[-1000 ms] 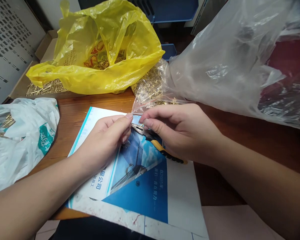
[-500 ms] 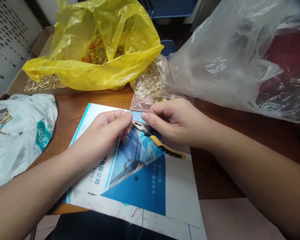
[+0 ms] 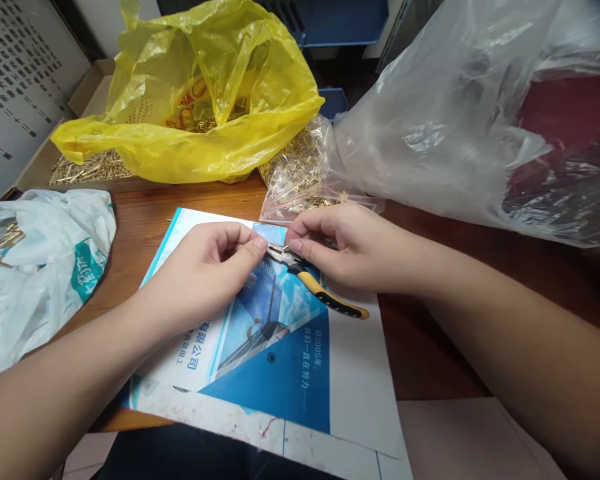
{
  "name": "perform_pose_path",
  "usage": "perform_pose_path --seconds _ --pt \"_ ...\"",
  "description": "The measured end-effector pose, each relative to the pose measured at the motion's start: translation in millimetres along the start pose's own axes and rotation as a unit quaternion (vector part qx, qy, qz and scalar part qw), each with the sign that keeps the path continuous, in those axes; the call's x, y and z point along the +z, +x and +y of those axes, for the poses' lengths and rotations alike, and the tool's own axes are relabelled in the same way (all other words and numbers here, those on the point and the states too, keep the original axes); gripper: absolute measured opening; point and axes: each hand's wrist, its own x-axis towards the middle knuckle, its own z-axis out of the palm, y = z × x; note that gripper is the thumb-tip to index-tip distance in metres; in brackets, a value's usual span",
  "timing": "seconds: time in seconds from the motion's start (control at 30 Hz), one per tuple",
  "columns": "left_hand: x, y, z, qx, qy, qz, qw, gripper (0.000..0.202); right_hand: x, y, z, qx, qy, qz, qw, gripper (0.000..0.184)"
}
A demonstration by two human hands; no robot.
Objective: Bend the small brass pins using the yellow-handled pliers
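Long-nose pliers [image 3: 325, 295] with yellow and black handles lie on a printed blue and white sheet [image 3: 280, 393], jaws towards the upper left. My left hand [image 3: 215, 257] is closed in a pinch at the tip of the jaws; whatever its thumb and forefinger hold is hidden or too small to name. Just right of the jaws, my right hand [image 3: 335, 237] pinches thumb against forefinger, with a tiny light-coloured bit showing at the thumb tip. Its lower fingers are curled and partly hidden.
Behind my hands sit a yellow plastic bag [image 3: 190, 147] and a clear zip bag [image 3: 300, 173] of small brass-coloured pieces. More pieces lie in a cardboard box [image 3: 87, 167]. A white bag [image 3: 45, 267] stands left; a large clear plastic bag [image 3: 430, 147] fills the right.
My left thumb and forefinger have shifted slightly right onto the pliers' tip. My right fingertips have moved a little down, and a tiny light bit now shows there.
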Motion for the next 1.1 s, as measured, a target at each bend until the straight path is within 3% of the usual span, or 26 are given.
perform_pose_path --seconds 0.23,0.37,0.87,1.0,1.1 --pt "0.7 -3.5 2.1 -0.018 -0.011 -0.007 1.0 0.045 3.5 -2.8 -5.6 -0.033 0.02 0.097 0.995 0.01" --pt "-0.3 -3.7 3.0 -0.029 -0.032 0.0 0.999 0.05 6.8 -0.2 -2.3 -0.02 0.001 0.079 0.997 0.008" --pt "-5.5 1.0 1.3 -0.104 -0.089 0.001 0.991 0.023 13.5 4.5 1.8 -0.017 0.046 0.108 0.993 0.011" --pt "-3.8 1.1 3.0 -0.085 -0.05 0.006 0.995 0.022 12.2 3.3 1.7 -0.011 0.027 0.106 0.994 0.011" --pt "-3.0 0.3 2.2 -0.06 0.024 0.021 0.998 0.034 11.6 1.8 2.3 -0.023 0.022 0.107 0.994 0.011"
